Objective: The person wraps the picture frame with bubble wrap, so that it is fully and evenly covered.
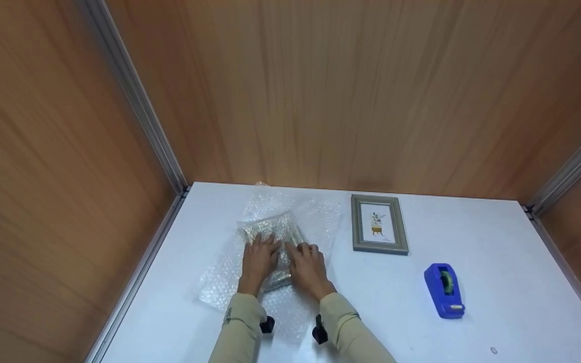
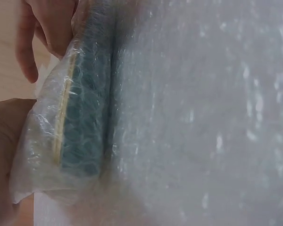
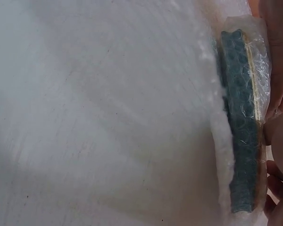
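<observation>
A flat rectangular piece (image 1: 277, 285) with a grey-green side (image 2: 86, 117) and a pale edge lies folded inside clear bubble wrap (image 1: 230, 272). Its shape resembles a picture frame, though the wrap blurs its face. My left hand (image 1: 259, 259) rests on top of the folded wrap, its fingers spread and pointing away from me. On the right part of the packet, my right hand (image 1: 309, 267) presses the wrap with its fingertips, close to the left hand. The right wrist view shows the wrapped side (image 3: 243, 127) with fingers along its upper edge.
A grey picture frame (image 1: 355, 224) with a plant print lies to the right of the wrap. Nearer and farther right stands a blue tape dispenser (image 1: 443, 297). Wooden panels (image 1: 321, 101) enclose the white table (image 1: 386, 302) at the back and sides.
</observation>
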The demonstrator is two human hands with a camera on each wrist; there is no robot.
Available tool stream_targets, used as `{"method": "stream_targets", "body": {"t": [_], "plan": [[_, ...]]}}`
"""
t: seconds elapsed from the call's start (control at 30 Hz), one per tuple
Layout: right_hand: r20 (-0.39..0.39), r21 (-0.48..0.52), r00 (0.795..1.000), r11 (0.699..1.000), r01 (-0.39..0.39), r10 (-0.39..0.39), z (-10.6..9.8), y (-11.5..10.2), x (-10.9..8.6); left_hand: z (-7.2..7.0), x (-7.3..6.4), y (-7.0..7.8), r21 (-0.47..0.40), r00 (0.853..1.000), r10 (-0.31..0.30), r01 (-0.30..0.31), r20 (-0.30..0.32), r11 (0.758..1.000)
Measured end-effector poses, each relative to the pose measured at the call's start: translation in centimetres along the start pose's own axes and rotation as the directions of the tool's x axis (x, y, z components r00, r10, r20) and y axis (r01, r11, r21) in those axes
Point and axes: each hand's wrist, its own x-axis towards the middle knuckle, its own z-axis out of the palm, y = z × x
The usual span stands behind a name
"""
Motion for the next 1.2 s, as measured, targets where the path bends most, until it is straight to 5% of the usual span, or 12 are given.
{"method": "stream_targets", "body": {"t": [0.33,0.6,0.77,1.2], "plan": [[0.113,-0.12,0.993,0.992,-0.03,0.044,-0.4,-0.8,0.4,0.4,-0.2,-0.4,-0.181,0.998,-0.015,0.003,-0.066,0.984],[0.122,-0.178,0.992,0.984,0.001,0.021,-0.4,-1.2,0.4,-1.8,-1.1,-0.2,-0.154,0.987,-0.029,0.054,0.158,0.987],[0.152,-0.209,0.987,0.978,-0.01,0.043,-0.6,-1.1,0.7,-2.3,-1.6,-0.2,-0.139,0.972,-0.068,0.101,0.224,0.985],[0.089,-0.153,0.996,0.988,0.001,0.013,-0.1,-0.7,0.4,-0.8,-2.5,-0.2,-0.135,0.991,-0.105,0.115,0.081,0.984]]}}
